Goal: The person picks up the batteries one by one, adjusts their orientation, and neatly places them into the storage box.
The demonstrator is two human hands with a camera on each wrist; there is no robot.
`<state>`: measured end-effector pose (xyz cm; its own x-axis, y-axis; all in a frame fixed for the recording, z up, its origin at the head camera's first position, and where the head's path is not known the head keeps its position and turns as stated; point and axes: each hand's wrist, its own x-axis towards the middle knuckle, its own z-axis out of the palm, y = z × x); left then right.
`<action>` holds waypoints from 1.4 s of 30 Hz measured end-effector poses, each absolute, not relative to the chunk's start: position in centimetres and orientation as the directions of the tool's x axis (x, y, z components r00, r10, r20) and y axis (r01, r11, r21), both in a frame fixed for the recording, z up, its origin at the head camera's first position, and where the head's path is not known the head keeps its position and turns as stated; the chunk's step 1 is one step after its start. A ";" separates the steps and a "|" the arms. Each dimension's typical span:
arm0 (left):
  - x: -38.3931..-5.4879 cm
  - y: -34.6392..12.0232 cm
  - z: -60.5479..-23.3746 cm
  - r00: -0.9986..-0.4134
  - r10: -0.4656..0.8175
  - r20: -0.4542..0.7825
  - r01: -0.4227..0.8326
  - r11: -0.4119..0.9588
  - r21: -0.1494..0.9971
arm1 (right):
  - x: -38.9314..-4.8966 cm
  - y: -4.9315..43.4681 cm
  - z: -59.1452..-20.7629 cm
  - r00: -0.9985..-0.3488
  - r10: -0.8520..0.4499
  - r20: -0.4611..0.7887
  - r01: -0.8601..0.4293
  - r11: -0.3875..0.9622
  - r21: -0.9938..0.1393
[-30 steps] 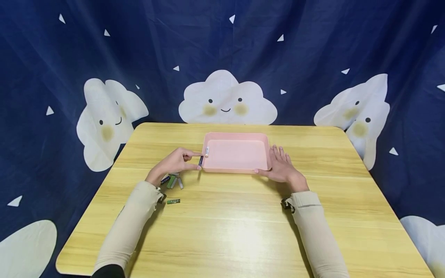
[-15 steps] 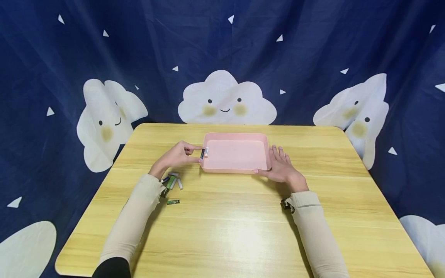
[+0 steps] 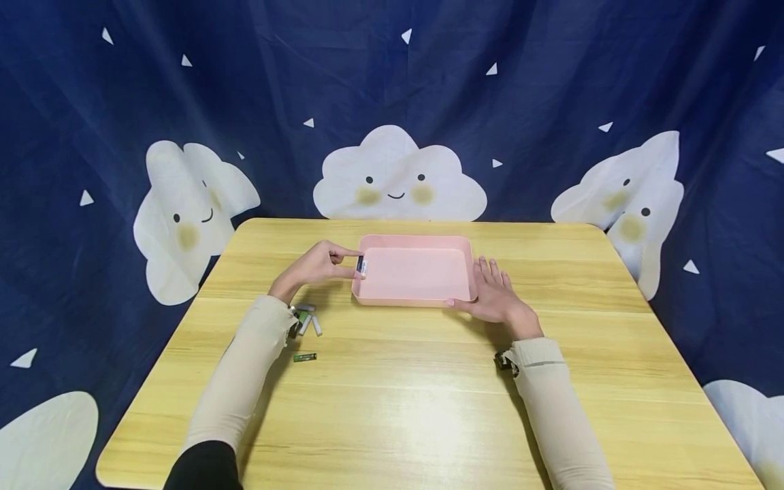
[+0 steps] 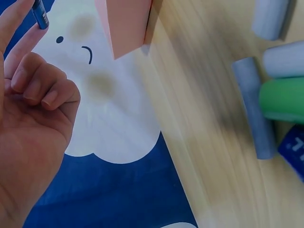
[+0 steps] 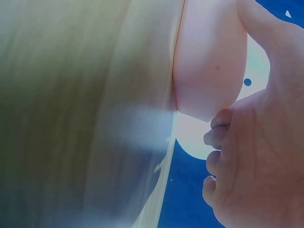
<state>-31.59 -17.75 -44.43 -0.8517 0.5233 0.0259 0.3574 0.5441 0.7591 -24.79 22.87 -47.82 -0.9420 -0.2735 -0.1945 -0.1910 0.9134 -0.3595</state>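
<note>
My left hand pinches a dark blue battery lengthwise between thumb and index finger, the other fingers curled in toward the palm. It holds this battery over the left end of a pink tray. Inside the tray, right beside the held one, a white battery with an orange end shows partly. My right hand rests against the tray's right end, its fingers straight and its thumb along the front wall; in the right wrist view the palm is next to the tray's side.
Left of the tray, partly under my left wrist, lies a loose group of batteries: grey-white ones, a green one and a blue one. Nearer on the wooden table is a single green battery. A dark blue curtain hangs behind.
My left hand has moved away from me and slightly right, carrying the blue battery from outside the tray's left wall to over its left end. My right hand stays in place.
</note>
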 end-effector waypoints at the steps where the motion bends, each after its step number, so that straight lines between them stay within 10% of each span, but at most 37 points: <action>1: -31.7 -17.6 -44.4 -0.853 0.521 0.024 0.356 0.548 0.757 | -24.8 22.9 -47.8 -0.942 -0.273 -0.195 -0.190 0.913 -0.360; 42: -34.7 -15.0 -47.5 -0.892 0.430 -0.142 0.205 0.663 0.720 | -24.7 22.9 -47.9 -0.941 -0.269 -0.206 -0.177 0.908 -0.381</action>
<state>-34.70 -14.99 -47.47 -0.8917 0.4299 -0.1418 0.2051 0.6629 0.7201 -24.75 22.86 -47.87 -0.9408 -0.2694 -0.2059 -0.1767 0.9077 -0.3807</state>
